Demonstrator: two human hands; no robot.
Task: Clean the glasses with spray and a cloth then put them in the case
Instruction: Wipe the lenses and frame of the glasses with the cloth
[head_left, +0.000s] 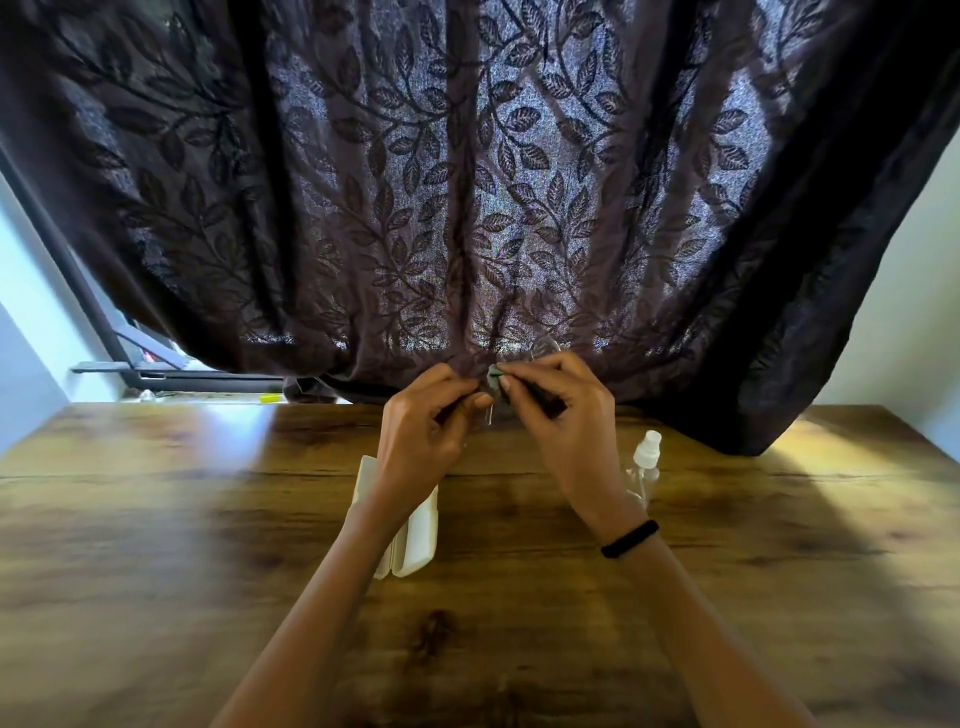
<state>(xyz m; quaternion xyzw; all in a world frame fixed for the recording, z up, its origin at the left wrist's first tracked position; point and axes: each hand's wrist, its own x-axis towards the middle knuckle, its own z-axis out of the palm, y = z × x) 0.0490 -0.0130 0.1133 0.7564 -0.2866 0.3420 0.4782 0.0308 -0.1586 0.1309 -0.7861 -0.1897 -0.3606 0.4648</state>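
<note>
Both my hands are raised above the far middle of the wooden table (208, 519), close together. My left hand (426, 421) grips the glasses (543, 345), whose clear lens shows just above my fingers while a thin temple hangs below. My right hand (563, 410) pinches a small grey-green cloth (496, 376) against the glasses. Most of the frame is hidden by my fingers. A white glasses case (415, 535) lies open on the table under my left wrist. A clear spray bottle (647, 462) with a white nozzle stands right of my right hand.
A dark leaf-patterned curtain (467, 182) hangs right behind my hands and drapes onto the table's far right edge. A dark window frame (104, 332) shows at the left. A black band (628, 538) sits on my right wrist.
</note>
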